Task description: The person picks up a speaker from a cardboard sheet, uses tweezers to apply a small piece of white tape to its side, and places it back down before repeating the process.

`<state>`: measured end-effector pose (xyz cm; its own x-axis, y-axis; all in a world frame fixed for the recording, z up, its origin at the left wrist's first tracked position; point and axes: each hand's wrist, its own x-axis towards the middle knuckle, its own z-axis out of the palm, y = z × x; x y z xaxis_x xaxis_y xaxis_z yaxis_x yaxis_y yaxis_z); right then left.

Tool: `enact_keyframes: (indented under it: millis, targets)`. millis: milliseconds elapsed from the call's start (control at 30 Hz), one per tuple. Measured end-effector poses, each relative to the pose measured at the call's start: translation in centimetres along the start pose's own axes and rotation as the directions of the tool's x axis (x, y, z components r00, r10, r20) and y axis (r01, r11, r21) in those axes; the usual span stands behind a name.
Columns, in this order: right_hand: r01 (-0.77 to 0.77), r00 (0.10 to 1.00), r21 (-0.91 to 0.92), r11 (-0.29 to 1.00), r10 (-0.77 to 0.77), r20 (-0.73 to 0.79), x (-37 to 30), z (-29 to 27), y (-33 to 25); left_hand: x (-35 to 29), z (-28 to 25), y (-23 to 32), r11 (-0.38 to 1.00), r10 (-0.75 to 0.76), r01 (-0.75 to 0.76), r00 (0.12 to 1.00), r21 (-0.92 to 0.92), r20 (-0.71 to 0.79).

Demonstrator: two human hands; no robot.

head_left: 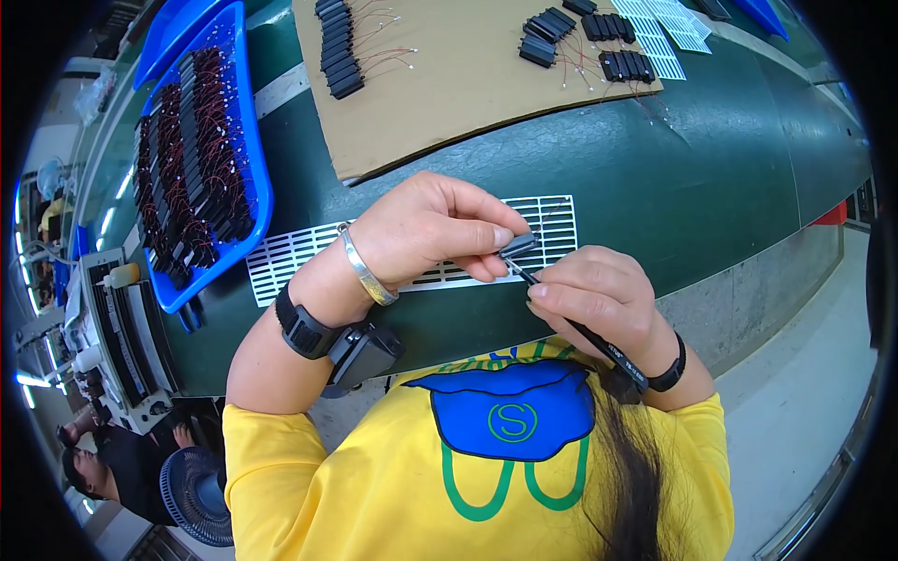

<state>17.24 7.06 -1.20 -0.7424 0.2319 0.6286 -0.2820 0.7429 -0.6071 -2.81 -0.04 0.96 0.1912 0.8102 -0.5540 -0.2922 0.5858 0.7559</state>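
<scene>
Between the thumb and fingers of my left hand (426, 224) is a small black rectangular part (520, 246), held tilted over a white slotted strip (313, 257). My right hand (603, 294) grips black tweezers (591, 338) like a pen. Their tips reach the near side of the black part, close to my left fingertips. Whether the tips pinch anything there is too small to tell. The slotted strip lies on the green table (711, 178) under both hands, partly covered by my left hand and forearm.
At the left stands a blue tray (263, 192) packed with rows of black parts (192, 140) with thin red wires. A cardboard sheet (440, 103) beyond my hands bears more such parts (339, 56) in groups. White slotted sheets (655, 37) lie at the far right.
</scene>
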Motion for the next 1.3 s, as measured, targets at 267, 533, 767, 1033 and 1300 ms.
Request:
enact_keyframes:
  millis: [267, 533, 767, 1033, 1300]
  targets:
    - [-0.020, 1.000, 0.031, 0.999, 0.020, 0.009, 0.0, -0.5, -0.1, 0.2, -0.1, 0.1, 0.998, -0.013, 0.013, 1.000, -0.054, -0.007]
    - [-0.179, 0.978, 0.132, 0.975, 0.191, -0.086, -1.1, -2.6, 0.1, -1.3, 0.2, 1.3, 0.992, 0.074, -0.079, 0.996, -0.097, -0.053]
    - [-0.076, 0.993, -0.144, 0.987, 0.088, 0.074, 0.0, -2.5, 0.3, -4.4, -0.9, 4.5, 0.943, 0.332, -0.332, 0.922, 0.035, -0.198]
    - [-0.057, 0.996, -0.225, 0.973, 0.070, 0.052, -0.3, -3.1, 0.6, -3.3, -6.2, 5.3, 0.284, 0.711, 0.065, 0.656, 0.957, -0.255]
    - [-0.066, 0.997, -0.207, 0.976, 0.071, 0.015, -0.6, -3.1, 0.8, -2.6, -6.5, 5.1, -0.091, 0.798, 0.161, 0.602, 0.983, -0.025]
